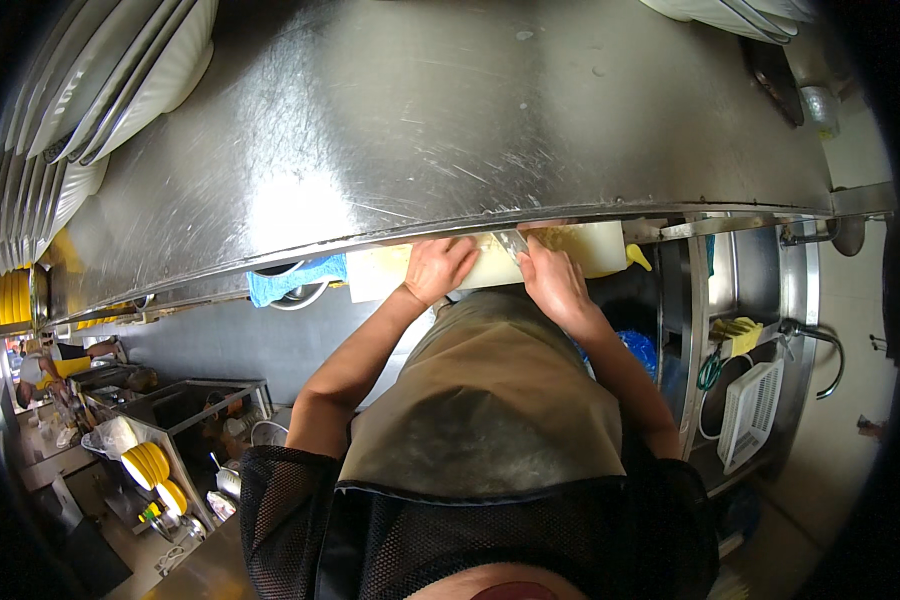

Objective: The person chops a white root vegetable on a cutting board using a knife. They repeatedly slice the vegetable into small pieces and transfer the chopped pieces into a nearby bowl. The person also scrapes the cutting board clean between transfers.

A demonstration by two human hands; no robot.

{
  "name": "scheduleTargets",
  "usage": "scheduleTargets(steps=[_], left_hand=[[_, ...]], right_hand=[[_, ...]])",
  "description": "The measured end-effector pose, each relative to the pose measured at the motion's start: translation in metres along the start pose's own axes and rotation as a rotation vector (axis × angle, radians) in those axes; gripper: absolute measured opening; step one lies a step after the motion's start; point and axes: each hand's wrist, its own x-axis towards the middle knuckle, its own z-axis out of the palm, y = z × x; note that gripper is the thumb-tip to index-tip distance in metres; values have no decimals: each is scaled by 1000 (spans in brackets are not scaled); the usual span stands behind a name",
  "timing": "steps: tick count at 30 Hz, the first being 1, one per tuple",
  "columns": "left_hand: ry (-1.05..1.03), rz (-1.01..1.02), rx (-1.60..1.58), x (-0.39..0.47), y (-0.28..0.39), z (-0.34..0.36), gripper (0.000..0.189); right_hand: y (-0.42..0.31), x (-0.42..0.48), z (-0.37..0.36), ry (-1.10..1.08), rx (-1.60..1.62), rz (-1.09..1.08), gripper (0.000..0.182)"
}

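A white cutting board [600,247] lies before me, partly hidden under the edge of a steel shelf. My right hand [555,279] grips a knife [511,246] whose handle is inside my fist; the blade's far end is hidden by the shelf edge. To its left, my left hand [441,266] rests low over the board with its fingers bent and their tips out of sight. Pale, finely cut food [486,244] shows between the two hands. Whether my left fingers hold any of it cannot be made out.
The scratched steel shelf [435,112] overhangs the board. White plates [120,82] are stacked at upper left. A blue cloth [296,281] lies left of the board, a yellow object [637,257] right. Farther right is a sink with a faucet [825,337]. A person [41,367] stands far left.
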Motion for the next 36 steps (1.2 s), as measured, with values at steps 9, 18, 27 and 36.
scheduleTargets(steps=[9,18,27,36], left_hand=[[36,-16,12,-2,-1,9,13],[109,31,-50,5,1,5,11],[149,69,-116,12,1,5,8],[136,71,-124,8,0,7,11]], right_hand=[[-14,-15,5,-59,-101,59,18],[-17,5,22,-105,-123,42,22],[-10,8,46,-53,-87,40,24],[-11,6,57,-46,-112,96,29]])
